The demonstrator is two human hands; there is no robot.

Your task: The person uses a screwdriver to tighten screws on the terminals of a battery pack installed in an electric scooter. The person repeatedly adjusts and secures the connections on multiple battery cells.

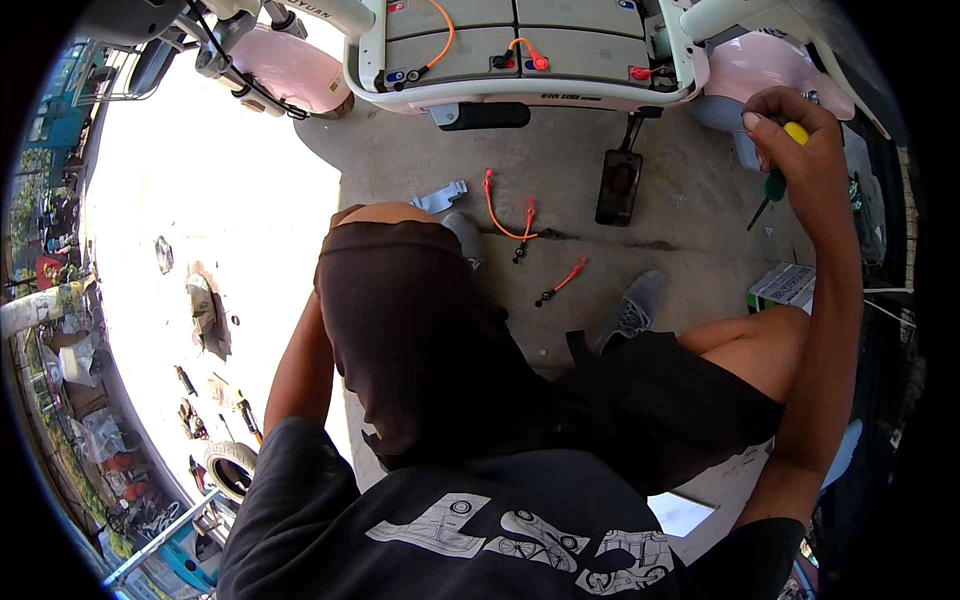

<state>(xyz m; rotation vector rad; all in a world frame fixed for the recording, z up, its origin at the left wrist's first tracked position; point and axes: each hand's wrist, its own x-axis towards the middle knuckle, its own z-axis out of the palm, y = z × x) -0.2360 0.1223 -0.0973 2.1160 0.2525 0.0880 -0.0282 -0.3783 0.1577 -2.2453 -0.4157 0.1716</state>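
Observation:
My right hand (800, 145) is raised at the upper right, fingers curled round a screwdriver (775, 185) with a green and yellow handle. Its thin shaft points down toward the floor. Something small may sit between thumb and forefinger, too fine to make out. My left forearm (300, 370) runs up behind my bent left knee, which hides that hand. Several grey battery blocks (445, 62) lie in a white vehicle frame (420, 97) ahead, with orange jumper cables (436, 50) on top. Two loose orange cables with red and black ends, one longer (497, 212) and one shorter (562, 282), lie on the floor.
A phone (619, 187) leans below the frame. A light-blue strap-like piece (440, 197) lies near my left shoe. Pink vehicle panels (290, 70) flank the frame. A small box (783, 286) stands at the right; a tyre (231, 468) and tools lie far left.

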